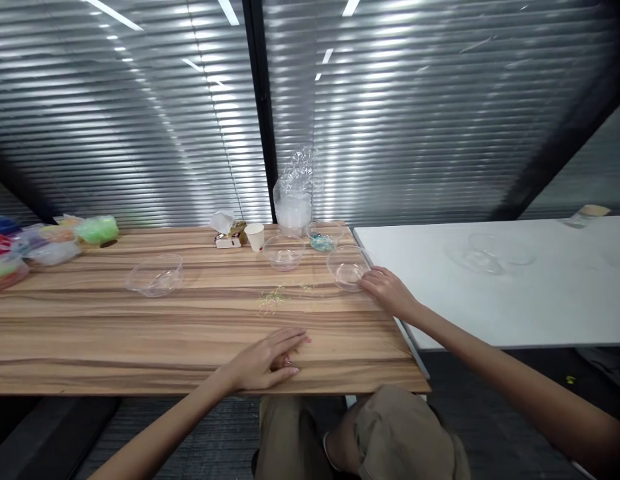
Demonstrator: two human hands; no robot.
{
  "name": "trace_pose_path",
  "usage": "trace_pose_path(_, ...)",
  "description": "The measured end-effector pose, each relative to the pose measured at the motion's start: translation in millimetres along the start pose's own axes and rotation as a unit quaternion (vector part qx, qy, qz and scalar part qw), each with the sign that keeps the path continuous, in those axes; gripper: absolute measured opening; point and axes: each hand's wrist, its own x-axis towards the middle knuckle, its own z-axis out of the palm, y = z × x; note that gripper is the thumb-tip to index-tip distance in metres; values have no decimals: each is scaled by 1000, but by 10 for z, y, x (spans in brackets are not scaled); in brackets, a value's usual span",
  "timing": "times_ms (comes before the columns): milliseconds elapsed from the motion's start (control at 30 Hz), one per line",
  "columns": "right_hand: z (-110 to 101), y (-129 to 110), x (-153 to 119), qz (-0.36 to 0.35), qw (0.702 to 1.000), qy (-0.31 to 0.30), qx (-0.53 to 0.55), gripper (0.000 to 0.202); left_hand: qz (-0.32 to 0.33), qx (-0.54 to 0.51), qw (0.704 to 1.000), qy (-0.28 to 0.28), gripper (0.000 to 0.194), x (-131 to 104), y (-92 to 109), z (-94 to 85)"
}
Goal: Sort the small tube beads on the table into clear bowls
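Note:
My right hand (389, 291) has its fingers closed on the near right rim of a clear plastic bowl (348, 269), which stands at the right end of the wooden table. My left hand (269, 360) rests low over the table near its front edge, fingers stretched out and thumb apart. A little pink shows at its fingertips, too small to make out. Between the hands and the back row lies a loose scatter of tiny yellow-green bits (274, 298). Another clear bowl (284, 253) stands left of the held one, and behind is a bowl with blue-green bits (323, 241).
A fourth clear bowl (157, 275) sits farther left. Along the back are a tissue box (229, 238), a paper cup (255, 237) and a clear plastic bag (294, 208). Colourful bags (53, 241) lie far left. A white table (550, 300) adjoins at right, bearing clear lids.

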Motion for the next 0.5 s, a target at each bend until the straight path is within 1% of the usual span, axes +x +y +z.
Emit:
trace_pose_path(100, -164, -161, -114, -31, 999, 29, 34, 23, 27, 18, 999, -24, 58, 39, -14, -4)
trace_pose_path(167, -296, -285, -189, -47, 997, 46, 48, 27, 44, 35, 998, -30, 56, 93, -25, 0)
trace_pose_path(233, -451, -422, -256, -59, 995, 57, 61, 31, 56, 48, 997, -29, 52, 160, -29, 9)
trace_pose_path(333, -719, -644, -345, -76, 991, 70, 82, 28, 68, 55, 996, -33, 46, 240, -22, 18)
trace_pose_path(433, -950, -848, -426, -60, 990, 57, 115, 28, 71, 54, 995, -31, 44, 265, -9, 18)
trace_pose_path(500, -1032, -935, -465, -30, 988, 52, 143, 28, 67, 55, 996, -28, 44, 260, -5, 20)
